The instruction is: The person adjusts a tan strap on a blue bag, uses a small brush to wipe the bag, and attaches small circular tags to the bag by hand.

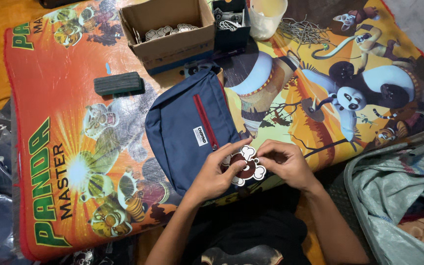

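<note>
The cutout tag, a white-edged cartoon shape with a brown centre, is being held between both hands just off the lower right corner of the navy bag, at about six o'clock in the view. The left hand is pinching the tag's left edge, its forefinger stretched straight out toward one o'clock across the bag's fabric, while the right hand is gripping the tag's right side with its fingers curled tightly together around the edge. The bag is lying flat on a printed cartoon mat, its red zipper running from twelve to six o'clock, and nothing is showing attached to that zipper, so the tag is looking not yet fastened to it; I cannot tell whether a pin or loop is already threaded through the tag. At eleven o'clock a cardboard box is holding more cutouts of the same kind, which suggests plenty of tags are waiting. At one o'clock a heap of thin metal pins is lying on the mat beside a pale plastic cup. A dark block is sitting at ten o'clock. At four o'clock, a grey-green sack is lying open.
</note>
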